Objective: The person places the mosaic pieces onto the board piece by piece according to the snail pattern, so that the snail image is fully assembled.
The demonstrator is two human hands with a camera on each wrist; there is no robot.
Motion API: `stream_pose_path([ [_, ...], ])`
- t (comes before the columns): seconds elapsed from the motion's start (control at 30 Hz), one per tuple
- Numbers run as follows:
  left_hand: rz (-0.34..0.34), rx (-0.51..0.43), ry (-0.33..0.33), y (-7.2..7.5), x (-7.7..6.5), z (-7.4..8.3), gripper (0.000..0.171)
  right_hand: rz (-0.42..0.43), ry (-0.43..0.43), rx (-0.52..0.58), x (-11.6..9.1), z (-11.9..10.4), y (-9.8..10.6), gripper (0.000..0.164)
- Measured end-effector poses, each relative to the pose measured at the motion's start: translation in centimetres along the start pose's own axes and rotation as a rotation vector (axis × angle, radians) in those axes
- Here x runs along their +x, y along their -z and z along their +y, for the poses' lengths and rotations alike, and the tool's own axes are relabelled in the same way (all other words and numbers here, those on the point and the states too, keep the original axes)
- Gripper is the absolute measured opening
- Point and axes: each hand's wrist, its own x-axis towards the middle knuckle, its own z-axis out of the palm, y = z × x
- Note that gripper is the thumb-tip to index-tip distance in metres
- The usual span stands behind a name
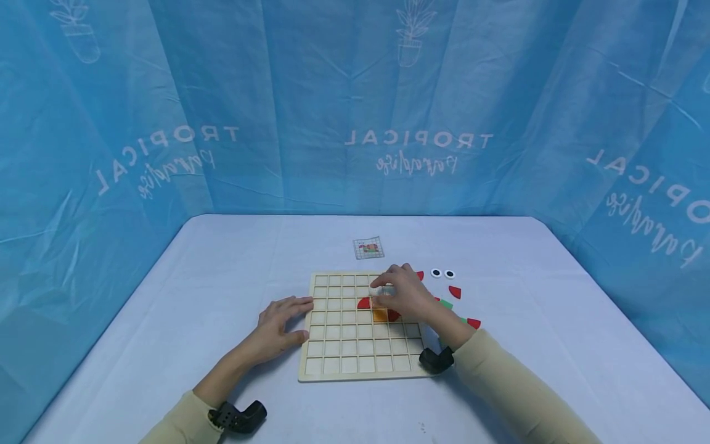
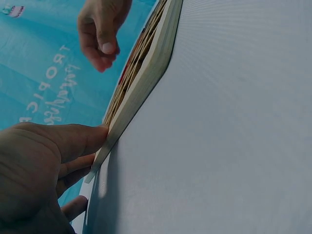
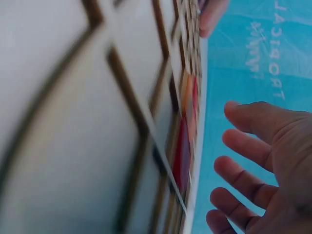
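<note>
A pale wooden grid board (image 1: 331, 365) lies on the table. My left hand (image 1: 279, 325) touches its left edge with thumb and fingers, the thumb (image 2: 90, 139) against the rim in the left wrist view. Above the upper right part of the board hovers my right hand (image 1: 407, 297); its fingers (image 3: 246, 146) are spread and loosely bent in the right wrist view, with nothing seen between them. Beneath it sit a red rounded piece (image 1: 363, 303), an orange square piece (image 1: 379, 316) and another red piece (image 1: 394, 315) in the grid cells. The right hand covers some cells.
Behind the board lies a small picture card (image 1: 368, 248) with a grid. To the right are two round eye pieces (image 1: 436, 272), a red quarter-round piece (image 1: 455, 292), a green piece (image 1: 446, 303) and more red ones, partly hidden by the right arm. Blue curtains surround the table.
</note>
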Motion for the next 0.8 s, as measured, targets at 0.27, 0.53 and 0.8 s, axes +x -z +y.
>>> stream_pose_path([
  [0.27, 0.002, 0.01, -0.005, 0.0, 0.0, -0.1, 0.055, 0.076, -0.072, 0.008, -1.3, 3.5, 3.1, 0.031],
  [0.53, -0.004, 0.007, -0.012, 0.0, 0.0, -0.1, 0.055, 0.085, -0.225, 0.001, -3.2, 8.0, 4.9, 0.038],
  [0.8, -0.004, 0.003, -0.012, 0.1, 0.0, 0.0, 0.055, 0.093, -0.287, -0.035, -4.6, 11.4, 5.6, 0.041],
])
